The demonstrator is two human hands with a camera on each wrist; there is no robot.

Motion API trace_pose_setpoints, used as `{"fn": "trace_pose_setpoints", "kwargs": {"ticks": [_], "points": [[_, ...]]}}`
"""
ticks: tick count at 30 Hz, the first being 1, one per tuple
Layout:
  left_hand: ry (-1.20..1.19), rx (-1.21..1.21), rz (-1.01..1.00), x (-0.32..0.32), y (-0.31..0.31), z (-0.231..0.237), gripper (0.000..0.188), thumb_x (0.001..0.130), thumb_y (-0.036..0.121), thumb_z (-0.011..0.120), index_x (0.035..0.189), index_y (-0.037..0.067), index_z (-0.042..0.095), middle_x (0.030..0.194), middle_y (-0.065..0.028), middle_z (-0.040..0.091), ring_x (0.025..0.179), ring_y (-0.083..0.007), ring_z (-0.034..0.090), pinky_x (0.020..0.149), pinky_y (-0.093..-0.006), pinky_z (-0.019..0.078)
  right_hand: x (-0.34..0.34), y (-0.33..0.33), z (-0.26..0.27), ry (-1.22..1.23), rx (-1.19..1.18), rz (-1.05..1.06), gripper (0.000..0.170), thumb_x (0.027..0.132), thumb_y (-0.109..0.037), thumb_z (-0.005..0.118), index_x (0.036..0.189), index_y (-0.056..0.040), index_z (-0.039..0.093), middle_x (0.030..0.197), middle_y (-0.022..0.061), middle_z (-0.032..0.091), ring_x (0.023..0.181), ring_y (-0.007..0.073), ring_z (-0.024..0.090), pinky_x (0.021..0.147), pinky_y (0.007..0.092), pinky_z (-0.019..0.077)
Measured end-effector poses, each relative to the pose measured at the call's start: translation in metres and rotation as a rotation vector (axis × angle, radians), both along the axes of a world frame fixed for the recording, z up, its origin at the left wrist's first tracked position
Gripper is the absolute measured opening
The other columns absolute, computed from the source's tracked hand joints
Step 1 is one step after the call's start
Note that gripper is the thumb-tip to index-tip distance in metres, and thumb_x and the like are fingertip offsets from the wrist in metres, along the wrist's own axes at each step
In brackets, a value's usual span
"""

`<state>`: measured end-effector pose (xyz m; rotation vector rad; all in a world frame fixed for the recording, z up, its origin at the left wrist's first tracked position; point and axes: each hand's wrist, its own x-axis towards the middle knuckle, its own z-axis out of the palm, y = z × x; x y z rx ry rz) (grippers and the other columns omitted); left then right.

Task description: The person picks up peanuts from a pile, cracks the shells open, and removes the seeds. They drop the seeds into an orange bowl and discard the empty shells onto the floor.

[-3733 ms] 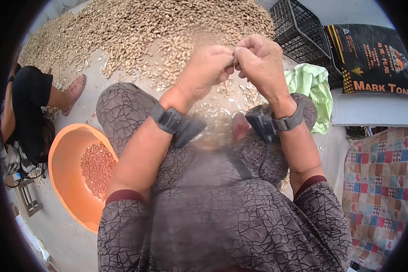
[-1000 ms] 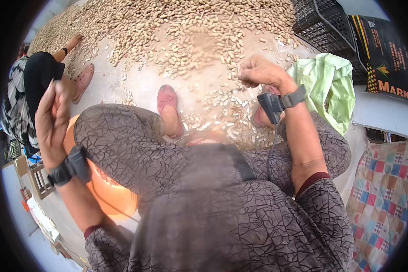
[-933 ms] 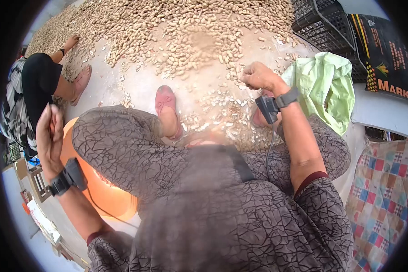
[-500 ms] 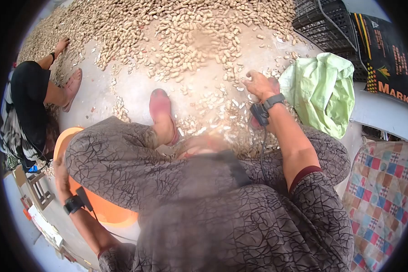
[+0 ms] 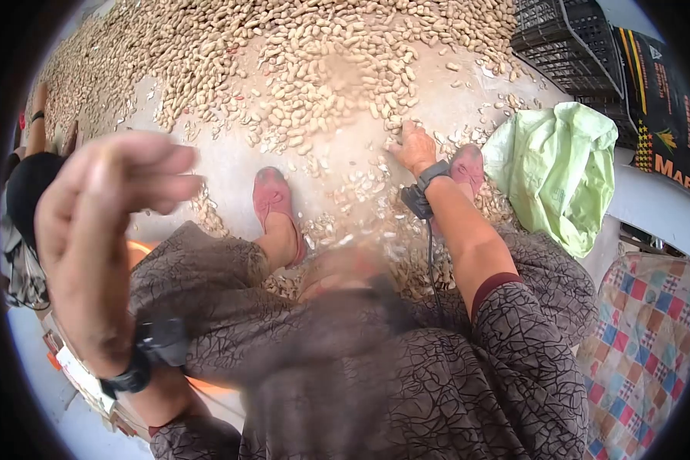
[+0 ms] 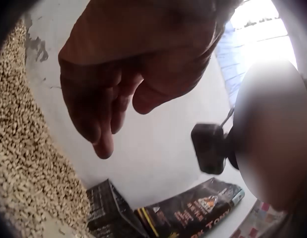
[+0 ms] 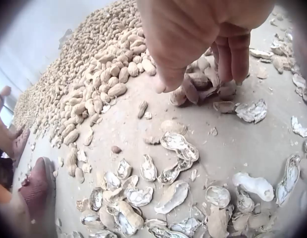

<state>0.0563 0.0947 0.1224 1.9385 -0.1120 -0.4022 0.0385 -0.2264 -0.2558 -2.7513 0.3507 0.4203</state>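
Note:
My left hand [image 5: 103, 222] is raised over my left thigh, close to the head camera and blurred. Its fingers are loosely bent, and the left wrist view shows nothing held in them. Down at the floor, my right hand [image 5: 415, 149] reaches to the near edge of a heap of unshelled peanuts [image 5: 314, 84]. In the right wrist view its thumb and fingers point down, wide apart, around a small cluster of peanut pods and shells [image 7: 198, 82]. Split peanut shells [image 7: 173, 196] lie scattered nearby.
An orange basin [image 5: 139, 251] is mostly hidden behind my left arm and thigh. To the right lie a pale green sack [image 5: 556, 169], a black plastic crate [image 5: 571, 50] and a black printed bag [image 5: 667, 107]. Another person's arm [image 5: 38, 126] reaches in at far left.
Earlier both hands met over the floor; then the left went down to the basin's side and has since risen. The right moved from a curled pose above the shells down to the floor, fingers spreading.

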Motion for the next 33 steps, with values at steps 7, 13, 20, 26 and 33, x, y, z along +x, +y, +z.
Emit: {"fn": "trace_pose_setpoints", "kwargs": {"ticks": [7, 13, 20, 26, 33], "points": [[0.132, 0.005, -0.056, 0.006, -0.046, -0.032, 0.03, 0.093, 0.022, 0.046, 0.096, -0.004, 0.061, 0.088, -0.0119, 0.065, 0.076, -0.0141, 0.063, 0.07, -0.025, 0.0449, 0.003, 0.007, 0.002, -0.062, -0.024, 0.041, 0.044, 0.07, -0.028, 0.067, 0.099, 0.0002, 0.051, 0.084, 0.0212, 0.06, 0.086, 0.0346, 0.058, 0.076, 0.0428, 0.0461], [0.18, -0.015, -0.132, 0.008, -0.054, -0.032, 0.028, 0.09, 0.02, 0.05, 0.093, -0.005, 0.061, 0.087, -0.0114, 0.065, 0.075, -0.015, 0.063, 0.07, -0.0252, 0.047, 0.003, 0.013, -0.007, -0.072, 0.062, -0.031, 0.039, 0.071, -0.022, 0.064, 0.098, 0.0024, 0.05, 0.083, 0.0202, 0.061, 0.085, 0.0336, 0.058, 0.076, 0.0419, 0.0461], [0.097, 0.08, -0.264, 0.008, -0.056, -0.036, 0.024, 0.088, 0.015, 0.052, 0.091, -0.007, 0.061, 0.083, -0.0118, 0.064, 0.073, -0.0165, 0.064, 0.067, -0.0248, 0.0498, 0.001, 0.015, -0.017, -0.05, 0.172, -0.193, 0.028, 0.07, -0.016, 0.061, 0.091, -0.0009, 0.053, 0.081, 0.0183, 0.061, 0.077, 0.0318, 0.06, 0.072, 0.0396, 0.0477], [0.05, 0.1, -0.263, 0.004, -0.057, -0.034, 0.022, 0.085, 0.015, 0.053, 0.088, -0.006, 0.062, 0.078, -0.012, 0.064, 0.07, -0.0169, 0.065, 0.066, -0.0246, 0.0494, -0.015, -0.024, -0.03, 0.136, 1.385, -1.037, 0.02, 0.075, -0.009, 0.055, 0.093, -0.0021, 0.056, 0.072, 0.0092, 0.061, 0.064, 0.0151, 0.058, 0.052, 0.0331, 0.0453], [-0.025, 0.161, -0.268, 0.006, -0.057, -0.032, 0.03, 0.082, 0.025, 0.054, 0.086, -0.003, 0.064, 0.07, -0.011, 0.064, 0.065, -0.0171, 0.064, 0.061, -0.0233, 0.0462, -0.025, -0.037, -0.024, 0.093, 2.07, -0.922, 0.028, 0.074, -0.014, 0.055, 0.098, -0.0014, 0.057, 0.079, 0.0113, 0.059, 0.061, 0.0171, 0.051, 0.051, 0.0291, 0.0398]]}}
